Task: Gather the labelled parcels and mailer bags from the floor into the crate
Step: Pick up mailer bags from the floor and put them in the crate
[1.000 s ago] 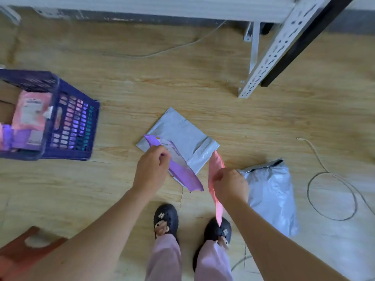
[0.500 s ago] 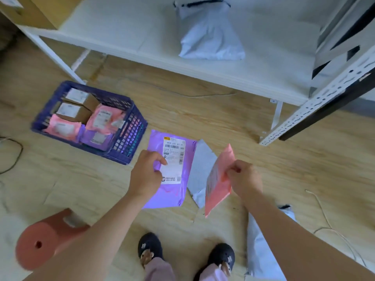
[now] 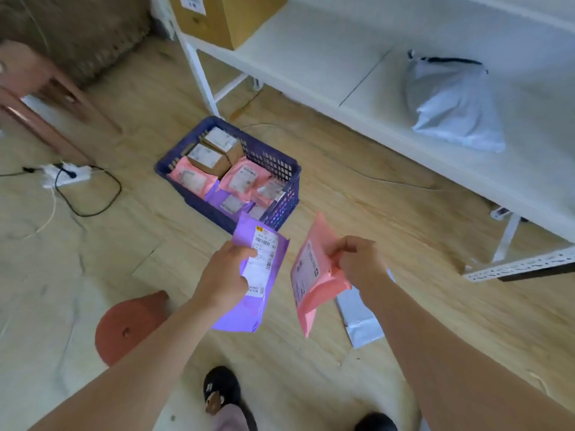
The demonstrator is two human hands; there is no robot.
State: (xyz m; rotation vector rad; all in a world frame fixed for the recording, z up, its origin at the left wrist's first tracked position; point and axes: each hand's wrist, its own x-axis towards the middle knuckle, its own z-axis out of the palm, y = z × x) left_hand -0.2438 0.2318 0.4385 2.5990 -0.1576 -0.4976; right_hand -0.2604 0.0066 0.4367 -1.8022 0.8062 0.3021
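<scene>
My left hand (image 3: 224,276) grips a purple mailer bag (image 3: 252,290) with a white label, held just short of the crate's near corner. My right hand (image 3: 357,259) grips a pink mailer bag (image 3: 311,278) by its upper edge, and the bag hangs down. The blue crate (image 3: 280,169) stands on the floor ahead, holding two small cardboard parcels (image 3: 214,152) and several pink and purple mailers (image 3: 242,178). A grey mailer bag (image 3: 361,318) lies on the floor under my right forearm, partly hidden.
A white shelf (image 3: 311,70) runs along the right, with a grey bag (image 3: 454,101) and a cardboard box (image 3: 224,17) on it. A red stool (image 3: 130,325) is at my lower left, another stool (image 3: 40,88) at far left. A power strip and cables (image 3: 68,175) lie left.
I have stood up and my view has swung toward the crate, which is now straight ahead and closer. Both hands have lifted their mailer bags off the floor and carried them toward it.
</scene>
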